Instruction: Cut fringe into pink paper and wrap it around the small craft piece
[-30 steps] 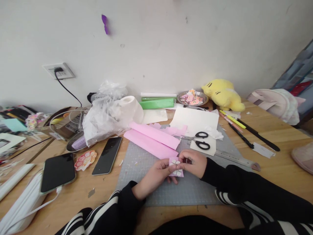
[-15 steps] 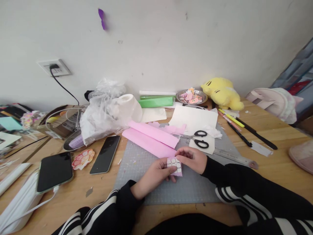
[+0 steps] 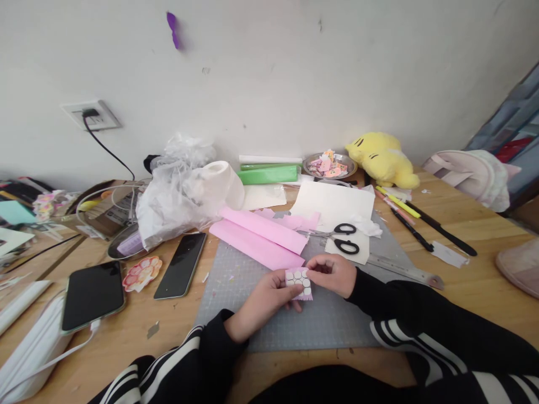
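Observation:
My left hand (image 3: 269, 293) is closed on a small pink square piece covered with white round dots (image 3: 298, 276), thumb across its face and fingers behind. One edge of the piece looks fringed. At its upper right corner, my right hand (image 3: 330, 275) has thumb and forefinger pinched together on the edge. Both hands are over a grey cutting mat (image 3: 303, 331). Just beyond them lies a folded sheet of pink paper (image 3: 261, 238). Black-handled scissors (image 3: 346, 246) rest to the right of that paper, partly on a small white card.
A steel ruler (image 3: 406, 271) lies right of the mat's middle, with pens (image 3: 408, 227) farther right. Two phones (image 3: 181, 266) and a flower-shaped paper piece (image 3: 142, 274) are at left. Behind stand plastic bags (image 3: 168, 196), a dish of cutouts (image 3: 330, 165) and a yellow plush toy (image 3: 383, 160).
My right fingertips have shifted from the top edge of the dotted pink piece to its upper right corner. The piece has moved slightly left and up. My left hand keeps its hold.

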Demonstrator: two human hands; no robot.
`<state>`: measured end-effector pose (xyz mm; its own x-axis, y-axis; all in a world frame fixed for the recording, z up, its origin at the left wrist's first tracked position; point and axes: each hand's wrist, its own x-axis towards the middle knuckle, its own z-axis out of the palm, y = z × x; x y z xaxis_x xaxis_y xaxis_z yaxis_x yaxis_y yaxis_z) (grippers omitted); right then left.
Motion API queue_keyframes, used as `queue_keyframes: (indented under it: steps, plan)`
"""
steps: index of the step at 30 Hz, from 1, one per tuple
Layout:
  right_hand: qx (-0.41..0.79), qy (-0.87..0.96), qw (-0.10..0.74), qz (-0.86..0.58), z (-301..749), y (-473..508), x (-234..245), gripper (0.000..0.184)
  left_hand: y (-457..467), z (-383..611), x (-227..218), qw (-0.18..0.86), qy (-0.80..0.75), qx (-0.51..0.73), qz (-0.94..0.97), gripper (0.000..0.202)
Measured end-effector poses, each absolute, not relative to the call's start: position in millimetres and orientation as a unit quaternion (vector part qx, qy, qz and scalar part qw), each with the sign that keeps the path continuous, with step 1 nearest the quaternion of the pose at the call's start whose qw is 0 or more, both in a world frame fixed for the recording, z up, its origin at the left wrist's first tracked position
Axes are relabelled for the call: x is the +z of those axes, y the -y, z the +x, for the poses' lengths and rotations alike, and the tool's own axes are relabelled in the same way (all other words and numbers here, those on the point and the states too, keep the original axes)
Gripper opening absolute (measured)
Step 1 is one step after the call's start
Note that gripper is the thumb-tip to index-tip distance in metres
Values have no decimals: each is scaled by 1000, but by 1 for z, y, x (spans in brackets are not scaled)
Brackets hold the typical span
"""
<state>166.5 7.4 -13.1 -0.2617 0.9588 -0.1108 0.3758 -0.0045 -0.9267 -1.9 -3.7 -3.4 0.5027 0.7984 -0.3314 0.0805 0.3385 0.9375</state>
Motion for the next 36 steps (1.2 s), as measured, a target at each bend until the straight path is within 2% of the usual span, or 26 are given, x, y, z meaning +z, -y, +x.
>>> queue_keyframes:
  steps: [22,28,36]
  plan:
    - [486,636,314,-511,164,-5,-15,20,3,-2,-4,700,-428,255,512,24]
    - [568,565,317,-507,163,-8,-5,22,4,-3,-3,713,-414,249,508,23]
    - [653,492,270,-509,163,-13,-5,27,4,-3,-3,714,-409,244,513,24]
